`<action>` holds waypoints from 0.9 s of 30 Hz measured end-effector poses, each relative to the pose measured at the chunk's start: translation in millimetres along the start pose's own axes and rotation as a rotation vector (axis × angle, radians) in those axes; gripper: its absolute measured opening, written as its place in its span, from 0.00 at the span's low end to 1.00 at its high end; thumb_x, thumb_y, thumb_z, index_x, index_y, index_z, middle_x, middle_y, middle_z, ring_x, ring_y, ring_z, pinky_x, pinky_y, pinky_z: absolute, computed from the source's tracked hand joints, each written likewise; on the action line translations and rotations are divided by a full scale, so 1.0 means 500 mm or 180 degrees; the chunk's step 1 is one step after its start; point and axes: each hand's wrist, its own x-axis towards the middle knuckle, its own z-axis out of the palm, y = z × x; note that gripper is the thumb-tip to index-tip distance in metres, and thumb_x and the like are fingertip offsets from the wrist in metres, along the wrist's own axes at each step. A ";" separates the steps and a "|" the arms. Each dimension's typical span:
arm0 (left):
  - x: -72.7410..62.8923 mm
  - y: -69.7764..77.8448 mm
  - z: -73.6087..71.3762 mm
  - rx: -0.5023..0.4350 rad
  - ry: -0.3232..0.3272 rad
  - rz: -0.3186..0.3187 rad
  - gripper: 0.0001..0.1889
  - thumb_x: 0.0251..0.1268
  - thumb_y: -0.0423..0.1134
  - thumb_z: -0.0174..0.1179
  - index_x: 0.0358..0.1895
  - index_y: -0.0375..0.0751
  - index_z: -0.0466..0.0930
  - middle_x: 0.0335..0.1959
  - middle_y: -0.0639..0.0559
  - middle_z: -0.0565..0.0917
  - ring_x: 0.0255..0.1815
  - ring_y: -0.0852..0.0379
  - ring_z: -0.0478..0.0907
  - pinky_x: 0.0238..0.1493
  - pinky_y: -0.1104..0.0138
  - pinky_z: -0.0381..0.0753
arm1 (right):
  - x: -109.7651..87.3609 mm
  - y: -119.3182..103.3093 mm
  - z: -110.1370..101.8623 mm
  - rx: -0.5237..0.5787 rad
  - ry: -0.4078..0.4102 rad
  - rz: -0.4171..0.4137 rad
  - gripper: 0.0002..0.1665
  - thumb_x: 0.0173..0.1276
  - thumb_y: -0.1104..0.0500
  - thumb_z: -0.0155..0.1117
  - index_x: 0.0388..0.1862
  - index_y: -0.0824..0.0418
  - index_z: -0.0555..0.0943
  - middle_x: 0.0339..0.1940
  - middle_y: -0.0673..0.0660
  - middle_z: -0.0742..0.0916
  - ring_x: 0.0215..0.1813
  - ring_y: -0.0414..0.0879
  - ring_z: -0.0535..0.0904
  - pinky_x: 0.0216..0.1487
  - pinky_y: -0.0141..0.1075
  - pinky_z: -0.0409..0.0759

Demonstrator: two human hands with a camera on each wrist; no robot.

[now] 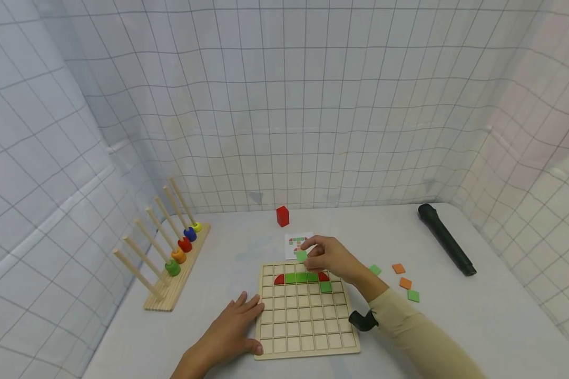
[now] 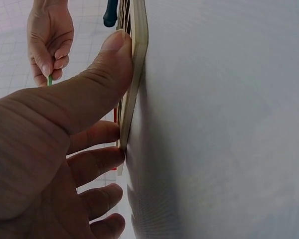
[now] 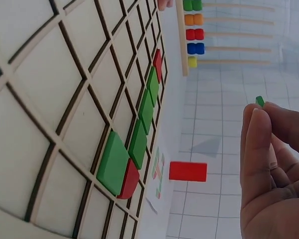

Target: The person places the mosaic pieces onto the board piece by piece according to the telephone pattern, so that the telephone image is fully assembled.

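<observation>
My right hand [image 1: 332,258] pinches a green square tile [image 1: 301,256] between thumb and fingertips, above the far edge of a wooden grid board [image 1: 279,330]. In one row of the board lie a red rounded tile [image 1: 279,279], several green squares [image 1: 291,278] and another red rounded tile [image 1: 323,276]. One more green square [image 1: 325,287] sits just below the right red one. My left hand [image 1: 232,329] rests spread against the board's left side, its thumb [image 2: 109,59] touching the edge. Behind the board lies a printed pattern card [image 1: 291,252], partly hidden by the right hand.
Loose orange tiles [image 1: 405,283] and green tiles [image 1: 413,296] lie right of the board. Farther right is a black microphone-shaped object [image 1: 445,239]. A red block [image 1: 282,216] stands at the back. On the left stands a wooden peg rack [image 1: 180,284] with coloured beads.
</observation>
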 end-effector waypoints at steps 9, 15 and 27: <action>0.002 -0.003 0.000 0.0002 -0.0021 0.0003 0.51 0.41 0.58 0.78 0.71 0.36 0.73 0.76 0.37 0.69 0.79 0.28 0.55 0.73 0.34 0.58 | 0.020 0.005 0.049 -0.0031 -0.0146 -0.0014 0.20 0.67 0.67 0.68 0.57 0.70 0.77 0.36 0.58 0.86 0.39 0.59 0.87 0.47 0.47 0.89; 0.002 -0.005 0.004 -0.0022 0.0006 0.0033 0.51 0.42 0.59 0.77 0.71 0.36 0.73 0.76 0.37 0.68 0.79 0.28 0.55 0.73 0.34 0.58 | 0.024 0.007 0.082 -0.0323 -0.0148 0.0142 0.18 0.66 0.67 0.68 0.55 0.67 0.79 0.34 0.56 0.86 0.36 0.52 0.86 0.42 0.41 0.87; 0.001 -0.002 -0.001 -0.0023 -0.0006 0.0035 0.51 0.41 0.59 0.77 0.71 0.36 0.73 0.75 0.37 0.69 0.78 0.27 0.56 0.73 0.33 0.58 | 0.029 0.019 0.128 -0.0853 -0.0145 0.0379 0.14 0.61 0.67 0.71 0.46 0.63 0.83 0.28 0.51 0.86 0.26 0.42 0.81 0.28 0.33 0.80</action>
